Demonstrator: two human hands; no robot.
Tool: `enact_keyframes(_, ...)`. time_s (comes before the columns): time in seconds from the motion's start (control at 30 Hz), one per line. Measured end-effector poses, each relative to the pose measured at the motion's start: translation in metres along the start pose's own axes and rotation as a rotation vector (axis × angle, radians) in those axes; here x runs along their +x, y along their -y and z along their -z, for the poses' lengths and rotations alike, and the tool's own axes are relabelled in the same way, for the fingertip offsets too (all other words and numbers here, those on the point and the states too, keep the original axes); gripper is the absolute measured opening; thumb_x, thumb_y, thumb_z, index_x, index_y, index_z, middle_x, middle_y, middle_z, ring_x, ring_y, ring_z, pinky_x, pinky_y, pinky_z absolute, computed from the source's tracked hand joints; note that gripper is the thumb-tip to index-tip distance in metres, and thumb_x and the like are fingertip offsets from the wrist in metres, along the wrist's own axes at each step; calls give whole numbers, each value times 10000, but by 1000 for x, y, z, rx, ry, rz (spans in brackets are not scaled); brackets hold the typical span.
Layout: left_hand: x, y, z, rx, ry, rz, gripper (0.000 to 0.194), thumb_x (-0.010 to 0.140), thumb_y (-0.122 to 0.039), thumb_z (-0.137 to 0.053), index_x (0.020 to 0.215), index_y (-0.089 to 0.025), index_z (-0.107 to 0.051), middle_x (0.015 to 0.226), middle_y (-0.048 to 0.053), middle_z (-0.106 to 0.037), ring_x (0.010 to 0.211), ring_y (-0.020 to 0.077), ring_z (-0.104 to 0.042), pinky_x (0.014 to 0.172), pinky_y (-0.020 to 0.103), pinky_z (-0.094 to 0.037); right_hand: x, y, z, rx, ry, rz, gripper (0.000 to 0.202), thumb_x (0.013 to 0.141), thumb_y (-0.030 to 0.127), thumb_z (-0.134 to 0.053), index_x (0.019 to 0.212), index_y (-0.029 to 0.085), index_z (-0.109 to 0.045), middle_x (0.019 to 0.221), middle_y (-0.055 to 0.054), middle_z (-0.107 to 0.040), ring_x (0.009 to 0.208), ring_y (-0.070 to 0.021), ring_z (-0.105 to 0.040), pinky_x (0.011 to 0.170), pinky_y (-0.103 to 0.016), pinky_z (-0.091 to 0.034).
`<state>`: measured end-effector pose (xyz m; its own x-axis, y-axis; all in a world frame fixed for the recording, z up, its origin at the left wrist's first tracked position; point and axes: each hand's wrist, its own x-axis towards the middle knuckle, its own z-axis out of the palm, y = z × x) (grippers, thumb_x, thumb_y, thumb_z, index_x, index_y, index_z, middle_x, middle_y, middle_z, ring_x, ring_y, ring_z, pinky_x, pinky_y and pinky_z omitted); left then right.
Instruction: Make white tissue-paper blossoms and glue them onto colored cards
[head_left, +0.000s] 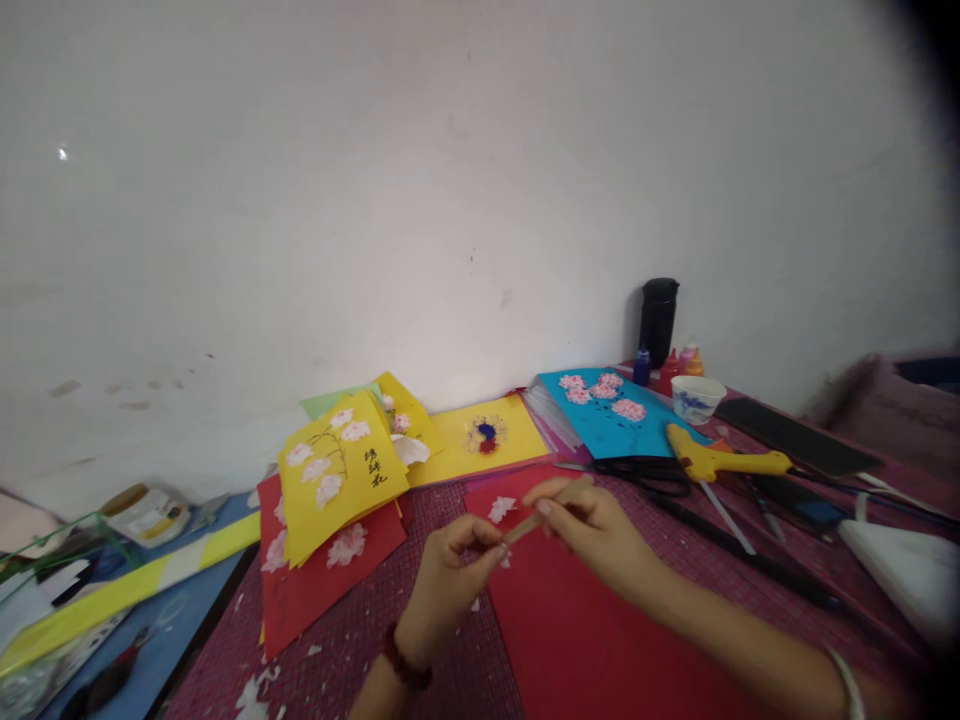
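Observation:
Above a red paper sheet (585, 620), my right hand (600, 525) is closed around a flat wooden stick (529, 525), held at a slant. The stick's lower end meets the fingertips of my left hand (450, 575), which are pinched together. Whatever those left fingers hold is too small to make out. Behind the stick, a pale paper flower (501, 509) lies on the red sheet. A dark bead bracelet is on my left wrist.
Yellow flower cards (345, 470) are stacked on the left. At the right are a blue flower card (600, 410), a yellow glue gun (720, 460), a white bowl (697, 402) and a black bottle (658, 320). Paper scraps (253, 698) lie at the front. A wall stands behind.

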<state>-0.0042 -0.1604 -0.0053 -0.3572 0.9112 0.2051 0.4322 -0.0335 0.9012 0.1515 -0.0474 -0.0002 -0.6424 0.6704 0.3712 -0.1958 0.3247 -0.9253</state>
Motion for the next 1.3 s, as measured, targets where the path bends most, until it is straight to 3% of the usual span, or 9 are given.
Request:
enact_keyframes(0.17, 34, -4, 7, 188, 29, -98, 133, 781, -189, -560, 807, -184, -690, 781, 32, -702, 730, 171, -615, 690, 251, -447, 43, 9, -1, 119, 149, -62, 158, 792, 328, -539, 769, 171, -539, 573, 57, -472, 443, -72, -410, 441, -197, -333)
enact_keyframes(0.3, 48, 13, 4, 308, 37, -142, 163, 819, -199, -498, 756, -170, -646, 723, 19, -658, 693, 161, -581, 652, 249, -435, 61, -8, -8, -39, 227, -35, 106, 820, 255, -470, 774, 169, -511, 565, 53, -495, 454, -81, -433, 448, -193, -345)
enact_keyframes(0.47, 52, 40, -11, 411, 24, -173, 109, 709, -101, -592, 647, -181, -632, 841, 39, -619, 857, 188, -545, 780, 295, -413, 60, -36, -16, -217, 190, 3, 143, 792, 136, -464, 655, 164, -495, 592, 25, -520, 551, -104, -466, 502, -201, -320)
enact_keyframes(0.73, 60, 70, -17, 618, 2, -163, 106, 739, -133, -593, 714, -192, -678, 805, 42, -563, 823, 190, -489, 726, 296, -355, 56, -55, -24, -399, 204, 14, 121, 816, 155, -473, 708, 159, -527, 663, -21, -610, 606, -134, -523, 536, -216, -295)
enact_keyframes(1.07, 63, 71, -14, 675, 40, -202, 161, 721, -83, -560, 696, -197, -672, 782, 36, -581, 810, 191, -503, 713, 293, -356, 57, -53, -25, -469, 210, 17, 125, 840, 163, -475, 743, 161, -553, 694, -29, -644, 630, -137, -557, 553, -208, -323)
enact_keyframes(1.3, 63, 53, 0, 687, 7, -183, 213, 668, -35, -508, 806, -170, -599, 841, 35, -585, 864, 172, -527, 794, 277, -387, 61, -65, -25, -461, 212, 10, 139, 859, 160, -466, 762, 161, -566, 664, -11, -643, 597, -128, -544, 540, -201, -315)
